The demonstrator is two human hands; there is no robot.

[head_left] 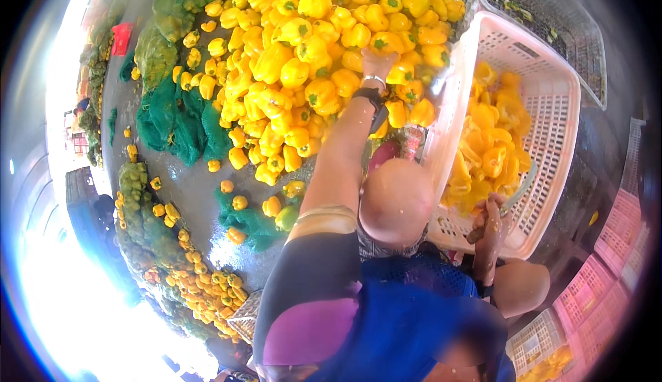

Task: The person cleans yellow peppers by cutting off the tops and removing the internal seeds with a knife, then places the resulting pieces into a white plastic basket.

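My left arm stretches out to a big pile of yellow bell peppers. My left hand is down among them, touching a pepper on the pile's right side; its fingers are too hidden to show a grip. Low over the near end of a pink-white plastic crate, my right hand is closed round a knife. The knife's slim, curved, grey-green blade points away and to the right. Inside the crate lie cut yellow pepper pieces.
A grey crate with green scraps stands beyond the pink-white one. Green mesh sacks and loose peppers lie on the wet floor at left. More peppers are heaped at lower left. Pink crates line the right side.
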